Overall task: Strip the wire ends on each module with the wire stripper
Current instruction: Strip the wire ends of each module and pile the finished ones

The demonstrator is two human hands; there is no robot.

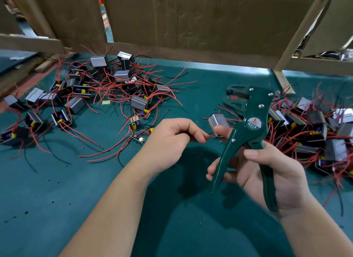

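Module (217, 122): silver case, right corner hidden behind wire stripper (252, 126) (dark green, marked W01A), between both hands. Left hand (172, 142) pinches its red lead (210, 135), barely visible. Right hand (273, 172) grips the spread handles.

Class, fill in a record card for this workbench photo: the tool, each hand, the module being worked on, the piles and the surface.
tool: green wire stripper, handles spread apart
right hand: right hand grips both stripper handles
left hand: left hand pinches a red wire at its fingertips
nearest module: silver module just beyond the fingertips, beside the stripper
piles: left pile and right pile of modules with red wires
surface: green table
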